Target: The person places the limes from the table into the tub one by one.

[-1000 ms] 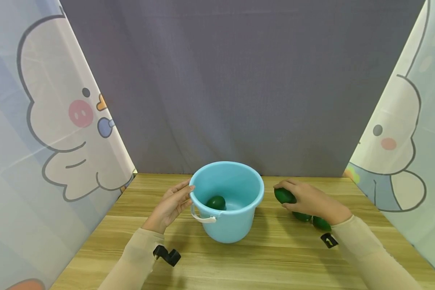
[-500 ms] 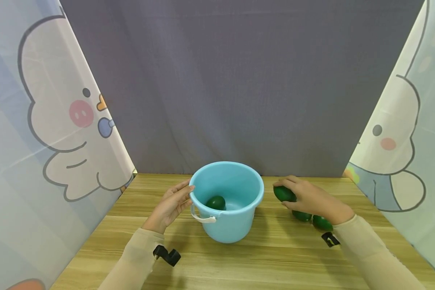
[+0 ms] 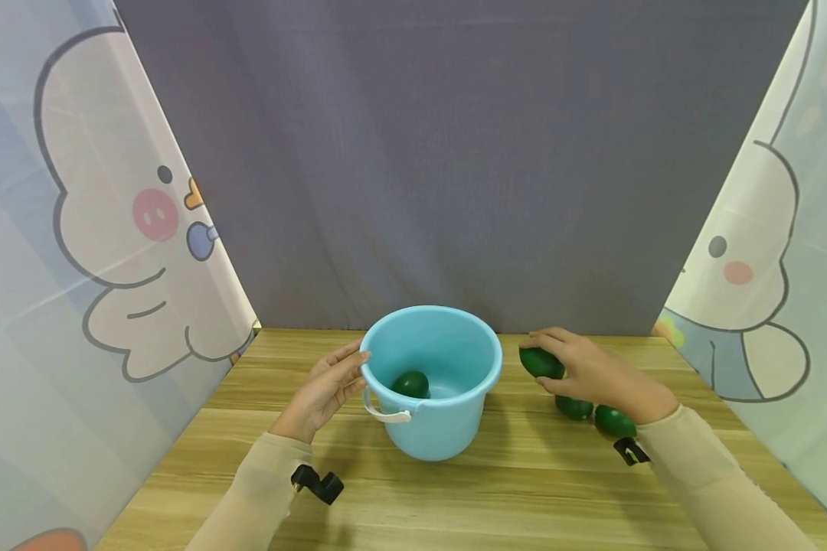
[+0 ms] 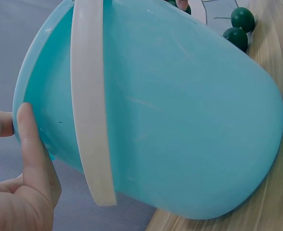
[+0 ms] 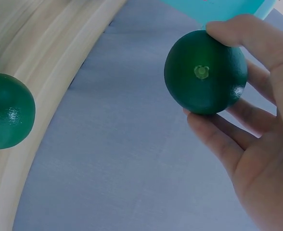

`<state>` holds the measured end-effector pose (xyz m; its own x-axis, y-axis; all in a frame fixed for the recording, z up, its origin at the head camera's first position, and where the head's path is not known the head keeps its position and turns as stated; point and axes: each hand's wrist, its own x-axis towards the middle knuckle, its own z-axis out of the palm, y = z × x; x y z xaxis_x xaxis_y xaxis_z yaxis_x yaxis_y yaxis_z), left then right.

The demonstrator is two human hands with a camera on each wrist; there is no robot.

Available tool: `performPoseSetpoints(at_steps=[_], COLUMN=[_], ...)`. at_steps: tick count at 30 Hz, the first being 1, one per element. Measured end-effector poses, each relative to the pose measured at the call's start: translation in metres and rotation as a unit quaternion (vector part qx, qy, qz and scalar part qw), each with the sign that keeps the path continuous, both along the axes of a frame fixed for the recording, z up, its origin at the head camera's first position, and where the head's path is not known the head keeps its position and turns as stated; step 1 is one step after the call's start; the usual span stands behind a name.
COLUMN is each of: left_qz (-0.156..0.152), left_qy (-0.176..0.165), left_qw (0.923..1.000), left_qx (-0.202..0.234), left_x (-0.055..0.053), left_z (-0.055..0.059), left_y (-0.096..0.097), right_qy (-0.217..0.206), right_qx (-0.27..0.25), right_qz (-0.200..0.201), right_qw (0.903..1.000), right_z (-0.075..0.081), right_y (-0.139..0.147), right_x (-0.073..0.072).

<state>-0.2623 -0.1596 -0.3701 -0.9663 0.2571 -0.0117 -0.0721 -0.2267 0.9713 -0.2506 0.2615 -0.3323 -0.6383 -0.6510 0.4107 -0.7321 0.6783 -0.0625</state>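
Note:
A light blue bucket [image 3: 441,428] with a white handle [image 3: 389,417] stands upright on the table. Inside it lies one dark green avocado [image 3: 411,384]. My left hand [image 3: 325,394] holds the bucket's rim on its left side; in the left wrist view its fingers [image 4: 32,154] lie on both sides of the rim. To the right of the bucket, my right hand [image 3: 593,375] grips another avocado [image 5: 204,72] between thumb and fingers, above the table. Below that hand, two more avocados [image 3: 574,407] [image 3: 615,421] rest on the wood.
The wooden table [image 3: 413,505] reaches back to a grey curtain [image 3: 441,168]. Cartoon-printed cloths [image 3: 138,321] hang on both sides. A black camera mount [image 3: 317,484] sits at the left wrist, and another black piece [image 3: 630,451] at the right wrist.
My right hand has shifted slightly up and to the right with the avocado in its grip, showing more of the avocados below. The left hand and the bucket have stayed still.

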Motion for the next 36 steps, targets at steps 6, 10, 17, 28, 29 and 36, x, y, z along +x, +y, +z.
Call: performPoseSetpoints(at_steps=[6,10,17,28,29,36], left_qz=[0.003,0.002,0.003,0.004,0.004,0.005], left_qy=[0.002,0.002,0.0,-0.002,-0.003,-0.003], left_qw=[1.0,1.0,1.0,1.0,1.0,1.0], left_qx=[0.0,0.0,-0.002,-0.005,-0.005,-0.003], left_x=[0.0,0.0,-0.001,-0.001,-0.001,-0.001], left_z=[0.001,0.001,0.0,0.0,0.0,0.0], left_y=[0.001,0.001,0.001,0.001,0.001,0.001], right_qy=[0.011,0.033,0.068,0.097,0.097,0.105], right_qx=[-0.001,-0.006,-0.016,-0.021,-0.021,-0.029], right_qz=[0.006,0.02,0.033,0.035,0.034,0.038], right_qw=[0.9999,0.9992,0.997,0.9944,0.9945,0.9933], right_z=[0.002,0.003,0.008,0.009,0.01,0.013], right_y=[0.0,0.001,0.0,0.0,0.0,-0.001], right_x=[0.0,-0.001,-0.002,-0.003,-0.003,-0.005])
